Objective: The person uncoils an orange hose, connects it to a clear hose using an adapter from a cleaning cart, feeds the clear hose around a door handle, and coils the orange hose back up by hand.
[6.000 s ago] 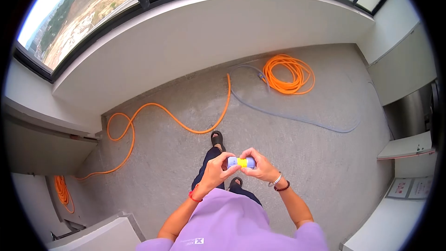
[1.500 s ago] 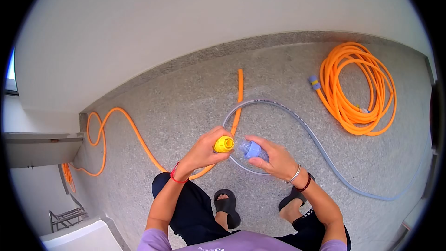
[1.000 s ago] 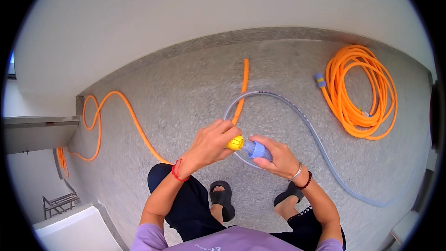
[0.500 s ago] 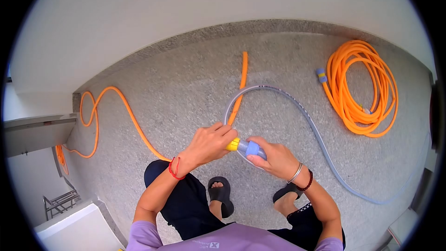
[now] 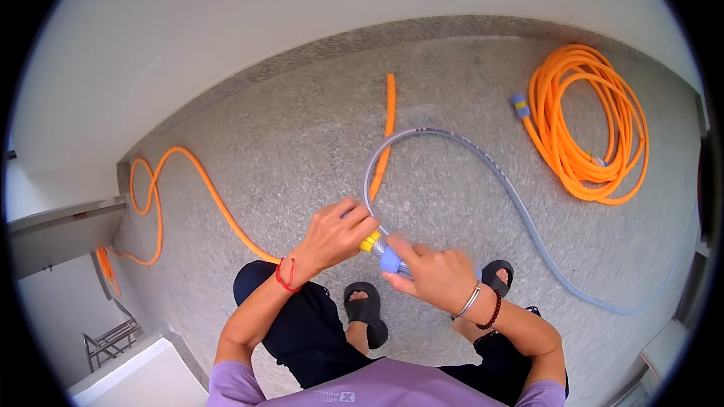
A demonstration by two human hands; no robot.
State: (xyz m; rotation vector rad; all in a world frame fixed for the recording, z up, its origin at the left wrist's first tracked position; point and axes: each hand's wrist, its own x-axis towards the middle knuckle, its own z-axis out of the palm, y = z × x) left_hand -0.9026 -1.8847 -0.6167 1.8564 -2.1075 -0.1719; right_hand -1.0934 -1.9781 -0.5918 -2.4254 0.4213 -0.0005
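Note:
My left hand [image 5: 341, 235] is closed round a yellow connector [image 5: 369, 241], whose end shows beyond the fingers. Pressed against it is the braided grey end of a hose with a blue collar [image 5: 390, 260], and my right hand [image 5: 437, 277] grips this piece. The two parts meet end to end between my hands. A grey-blue hose [image 5: 494, 169] arches over the floor from near my hands and curves away to the right. Beneath its loop lies an orange hose [image 5: 390, 109], its cut end pointing at the wall.
A coiled orange hose [image 5: 547, 147] with a blue and yellow connector [image 5: 520, 105] lies at the right. More orange hose [image 5: 215, 194] winds across the left floor. A metal rack [image 5: 111, 341] stands at the lower left. A pale wall [image 5: 339, 0] curves along the far side.
Compared with before, I have crouched nearer the floor. The yellow connector and the braided blue-collared end, earlier apart, now touch. My right hand has turned and shifted over the blue collar.

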